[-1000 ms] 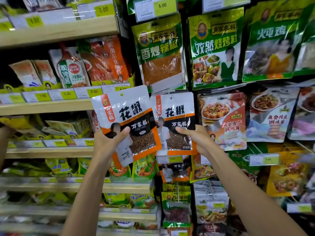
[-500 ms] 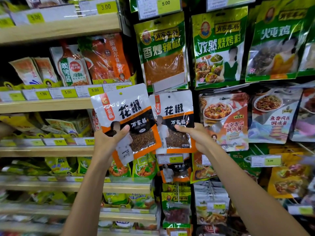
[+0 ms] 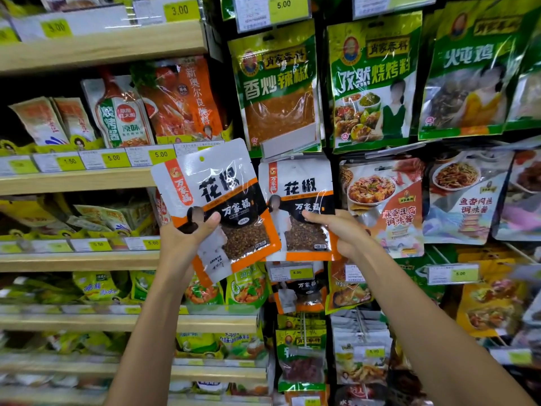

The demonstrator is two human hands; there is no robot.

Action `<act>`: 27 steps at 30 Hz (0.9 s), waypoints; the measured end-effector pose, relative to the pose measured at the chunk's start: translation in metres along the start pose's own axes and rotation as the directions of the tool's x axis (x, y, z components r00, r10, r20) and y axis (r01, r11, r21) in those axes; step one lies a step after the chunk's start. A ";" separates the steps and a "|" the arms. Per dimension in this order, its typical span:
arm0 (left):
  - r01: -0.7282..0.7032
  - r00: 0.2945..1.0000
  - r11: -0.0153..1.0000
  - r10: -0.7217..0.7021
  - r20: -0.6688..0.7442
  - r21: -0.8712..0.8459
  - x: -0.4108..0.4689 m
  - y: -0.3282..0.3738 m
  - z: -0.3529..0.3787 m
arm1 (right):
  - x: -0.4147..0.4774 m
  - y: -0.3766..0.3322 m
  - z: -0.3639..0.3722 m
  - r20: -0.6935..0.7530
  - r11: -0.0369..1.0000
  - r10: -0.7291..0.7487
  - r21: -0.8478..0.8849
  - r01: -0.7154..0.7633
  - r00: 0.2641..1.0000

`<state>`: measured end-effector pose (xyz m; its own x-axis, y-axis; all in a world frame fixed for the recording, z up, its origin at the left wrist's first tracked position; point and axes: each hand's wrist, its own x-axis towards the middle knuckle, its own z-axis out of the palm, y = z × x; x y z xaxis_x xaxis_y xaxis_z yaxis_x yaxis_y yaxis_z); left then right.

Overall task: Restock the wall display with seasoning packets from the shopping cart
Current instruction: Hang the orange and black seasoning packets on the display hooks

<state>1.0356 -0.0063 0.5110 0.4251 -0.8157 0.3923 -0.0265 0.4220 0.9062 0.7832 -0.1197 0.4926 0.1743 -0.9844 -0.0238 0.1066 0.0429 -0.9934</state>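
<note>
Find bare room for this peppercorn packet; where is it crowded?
Bare: the dark shelf gap above the low sachets, left. Crowded: the wall display, packets edge to edge around the peppercorn packet the right hand holds.

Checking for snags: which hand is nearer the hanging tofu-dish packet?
Right. The right hand, gripping the upright peppercorn packet, sits just left of the tofu-dish packet; the left hand holds the tilted peppercorn packet farther left.
</note>
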 end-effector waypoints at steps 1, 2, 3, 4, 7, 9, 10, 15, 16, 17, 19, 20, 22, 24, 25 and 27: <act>-0.001 1.000 1.000 0.001 0.000 0.000 0.001 0.001 -0.001 | 0.001 -0.001 0.002 0.006 1.000 0.009 -0.002 -0.009 1.000; 0.001 1.000 1.000 -0.001 0.002 0.009 0.001 0.002 -0.002 | 0.002 -0.003 0.004 0.006 1.000 0.009 -0.010 -0.009 1.000; 0.002 1.000 1.000 -0.003 0.006 0.015 0.002 0.002 -0.003 | 0.005 -0.005 0.006 -0.001 1.000 0.002 -0.015 -0.002 1.000; 0.006 1.000 1.000 -0.006 0.008 0.019 0.003 0.003 -0.002 | 0.009 -0.007 0.008 -0.019 1.000 -0.009 -0.018 0.008 1.000; 0.023 1.000 0.999 -0.024 0.011 0.027 0.003 0.004 -0.001 | 0.020 -0.015 0.012 -0.083 1.000 -0.020 -0.023 0.018 0.996; 0.011 0.999 0.999 -0.012 0.036 0.032 0.003 0.002 0.000 | 0.024 -0.016 0.012 -0.112 0.999 -0.029 -0.041 0.024 0.993; 0.005 0.999 0.999 -0.007 0.051 0.038 0.002 0.000 0.000 | 0.024 -0.015 0.013 -0.121 0.998 -0.037 -0.055 0.030 0.992; 0.023 0.994 0.998 -0.029 0.107 0.059 -0.005 -0.006 0.004 | 0.006 0.002 0.008 -0.182 0.949 -0.172 -0.294 0.113 0.968; 0.032 0.992 0.997 -0.041 0.119 0.076 -0.007 -0.008 0.007 | -0.001 0.009 0.005 -0.238 0.914 -0.246 -0.380 0.143 0.939; 0.043 0.990 0.995 -0.053 0.127 0.085 -0.009 -0.011 0.010 | -0.009 0.015 0.004 -0.297 0.872 -0.344 -0.452 0.187 0.891; 0.068 0.986 0.994 -0.079 0.146 0.082 -0.012 -0.015 0.018 | -0.030 0.023 0.006 -0.323 0.814 -0.506 -0.486 0.318 0.800; 0.087 0.980 0.993 -0.099 0.170 0.076 -0.014 -0.016 0.025 | -0.039 0.023 0.009 -0.282 0.828 -0.508 -0.419 0.372 0.814; 0.119 0.967 0.990 -0.132 0.217 0.074 -0.020 -0.015 0.040 | -0.053 0.016 0.019 -0.105 0.920 -0.371 -0.176 0.350 0.923; 0.131 0.956 0.989 -0.146 0.256 0.073 -0.023 -0.017 0.054 | -0.058 0.011 0.022 0.036 0.960 -0.264 -0.091 0.266 0.964; 0.127 0.950 0.989 -0.144 0.277 0.081 -0.024 -0.018 0.061 | -0.058 0.010 0.022 0.057 0.959 -0.264 -0.088 0.268 0.963; 0.099 0.947 0.985 -0.137 0.292 0.142 -0.025 -0.018 0.071 | -0.057 0.012 0.017 0.043 0.959 -0.273 -0.071 0.276 0.961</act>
<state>0.9613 -0.0212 0.4956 0.1419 -0.9454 0.2932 -0.1131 0.2788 0.9537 0.7913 -0.0603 0.4840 0.1805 -0.9504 0.2533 0.0808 -0.2423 -0.9668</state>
